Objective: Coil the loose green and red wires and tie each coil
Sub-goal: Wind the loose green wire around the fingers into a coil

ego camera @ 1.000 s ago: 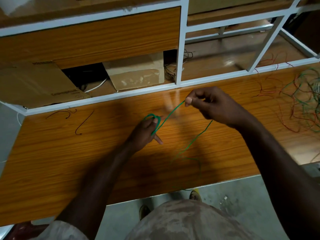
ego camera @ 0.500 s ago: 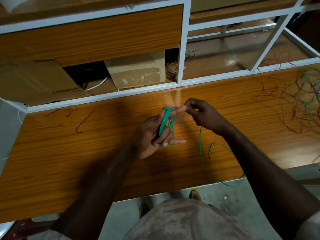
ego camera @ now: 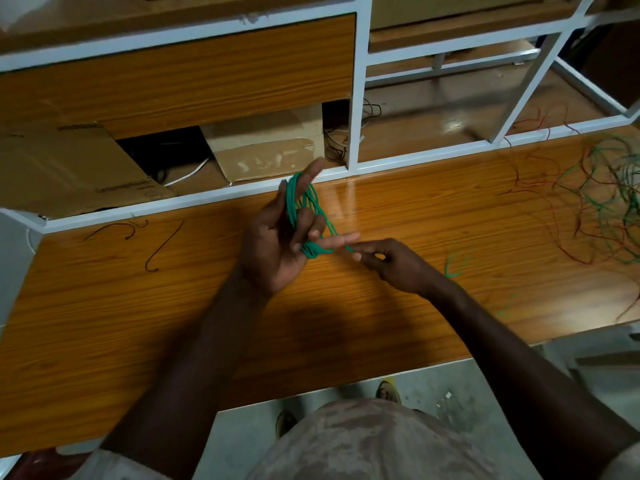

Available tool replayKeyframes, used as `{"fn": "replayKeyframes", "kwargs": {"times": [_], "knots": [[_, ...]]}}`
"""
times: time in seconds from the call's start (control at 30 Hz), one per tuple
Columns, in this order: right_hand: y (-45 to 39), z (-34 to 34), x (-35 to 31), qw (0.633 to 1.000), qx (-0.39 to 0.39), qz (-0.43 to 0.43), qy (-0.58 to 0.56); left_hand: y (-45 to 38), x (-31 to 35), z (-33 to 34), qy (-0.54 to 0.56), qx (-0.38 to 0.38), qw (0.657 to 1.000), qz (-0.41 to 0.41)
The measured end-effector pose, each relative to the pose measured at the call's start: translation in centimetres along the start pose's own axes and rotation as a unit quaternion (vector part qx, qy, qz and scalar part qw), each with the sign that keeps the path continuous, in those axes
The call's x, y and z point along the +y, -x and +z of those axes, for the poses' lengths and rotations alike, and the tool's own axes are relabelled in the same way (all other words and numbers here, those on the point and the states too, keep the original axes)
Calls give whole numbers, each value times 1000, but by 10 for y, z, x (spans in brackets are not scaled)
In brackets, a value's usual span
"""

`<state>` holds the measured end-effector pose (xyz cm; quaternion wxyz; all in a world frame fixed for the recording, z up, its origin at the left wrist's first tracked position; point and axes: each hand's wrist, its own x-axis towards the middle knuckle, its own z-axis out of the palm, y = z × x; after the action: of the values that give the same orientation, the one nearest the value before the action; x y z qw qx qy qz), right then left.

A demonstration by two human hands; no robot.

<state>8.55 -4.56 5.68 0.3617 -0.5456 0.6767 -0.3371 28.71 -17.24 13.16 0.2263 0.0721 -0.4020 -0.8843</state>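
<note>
The wooden desk (ego camera: 173, 323) is filling most of the view, its front edge running along the bottom and a white-framed shelf unit (ego camera: 358, 81) standing along its back edge. Inside the shelf unit, a large flattened cardboard sheet (ego camera: 65, 168) is lying on the left, and a smaller cardboard box (ego camera: 266, 147) is sitting just behind the middle of the desk's back edge. A tangle of loose green and red wires (ego camera: 602, 206) is spreading over the desk's right end, toward the back right corner. Near the back left corner, a few short dark wire scraps (ego camera: 162, 247) are lying on the wood.

Above the middle of the desk, the left hand (ego camera: 277, 247) is being held palm up with its fingers spread, some straight and some bent, and the green wire coil (ego camera: 304, 216) is looping round those fingers from the raised forefinger down to the little finger. The right hand (ego camera: 394, 265) is hovering just beside it, its thumb and forefinger pinching the wire's free run where it is leaving the coil near the left little finger. The loose green tail (ego camera: 453, 265) is showing, blurred, on the desk just right of the right wrist.
</note>
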Motion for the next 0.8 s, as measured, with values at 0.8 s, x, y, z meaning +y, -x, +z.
{"fn": "replayKeyframes", "kwargs": {"times": [0.8], "knots": [[11, -89, -93, 994, 52, -96, -21, 24, -55, -60, -389, 125, 902, -139]]}}
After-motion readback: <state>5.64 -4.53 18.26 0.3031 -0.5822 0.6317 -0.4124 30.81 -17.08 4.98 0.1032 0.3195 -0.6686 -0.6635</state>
